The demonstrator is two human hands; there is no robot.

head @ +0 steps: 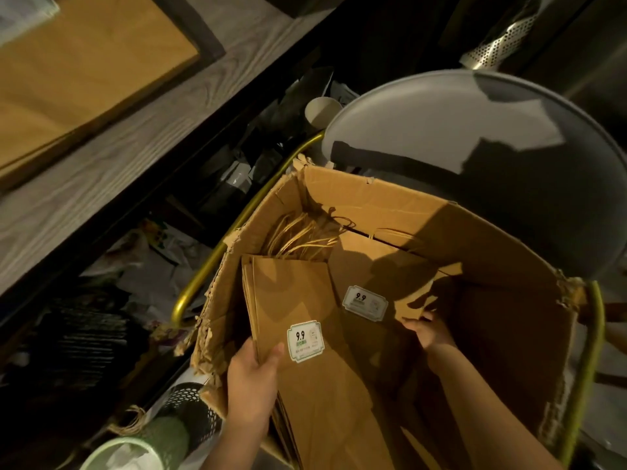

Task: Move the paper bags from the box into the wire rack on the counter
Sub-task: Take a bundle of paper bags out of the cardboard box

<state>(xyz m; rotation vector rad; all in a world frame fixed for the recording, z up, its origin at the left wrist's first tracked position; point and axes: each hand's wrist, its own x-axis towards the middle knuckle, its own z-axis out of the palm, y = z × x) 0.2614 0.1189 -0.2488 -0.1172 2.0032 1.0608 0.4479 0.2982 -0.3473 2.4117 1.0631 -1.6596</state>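
Note:
An open, torn cardboard box (502, 239) sits on a gold-framed chair and holds flat brown paper bags with twine handles. My left hand (252, 378) grips the near edge of a stack of bags (291, 300), thumb on top beside a white "9.9" sticker (305, 340). My right hand (429, 334) reaches into the box and holds the edge of a second bag stack (376, 266), which carries its own "9.9" sticker (364, 303). No wire rack is in view.
A grey round tabletop (458, 130) lies just behind the box. A wood-grain counter (112, 140) runs along the left, with dark cluttered shelving below it. A black mesh bin (190, 412) and a green cup (135, 449) stand at lower left.

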